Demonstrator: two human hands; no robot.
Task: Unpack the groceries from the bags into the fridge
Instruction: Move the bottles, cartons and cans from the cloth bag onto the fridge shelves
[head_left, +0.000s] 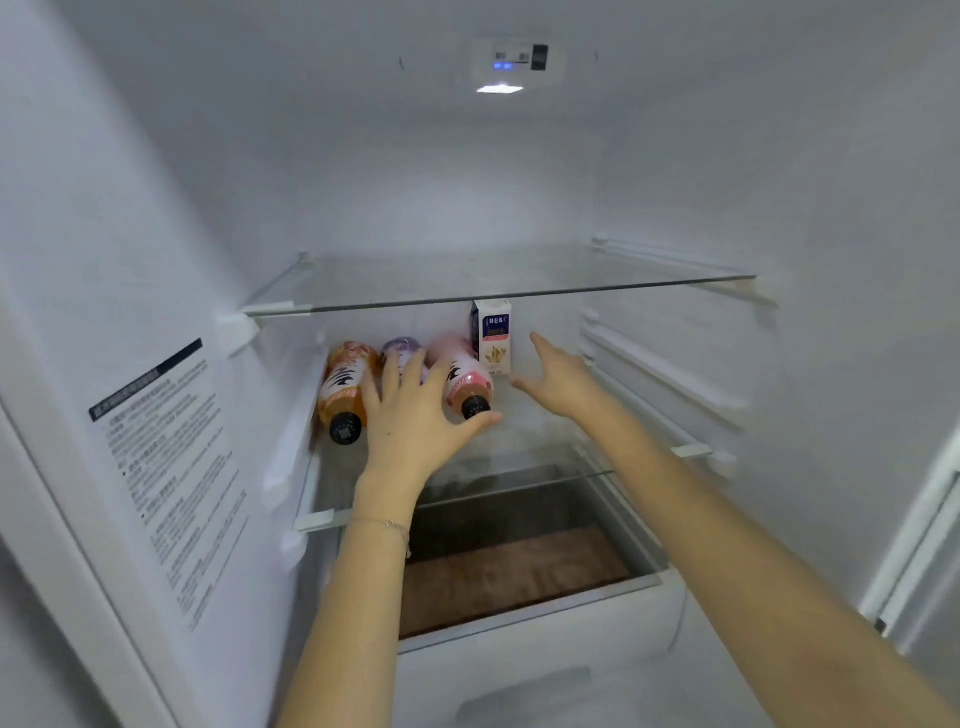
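Observation:
Three drink bottles lie on their sides on the fridge's middle glass shelf (545, 431), caps toward me: an orange bottle (345, 384) at the left, a purple bottle (402, 349) in the middle, a pink bottle (462, 374) on the right. My left hand (415, 415) lies spread over the purple bottle, fingers straight, thumb against the pink bottle's black cap. A small white and blue carton (493, 335) stands upright behind the pink bottle. My right hand (558, 376) hovers open just right of the carton and holds nothing.
An upper glass shelf (519, 291) spans the fridge above the bottles. Below the middle shelf a white drawer (519, 623) stands open with a brown bottom showing. A label with text is stuck on the left inner wall (166, 467). Rails line the right wall.

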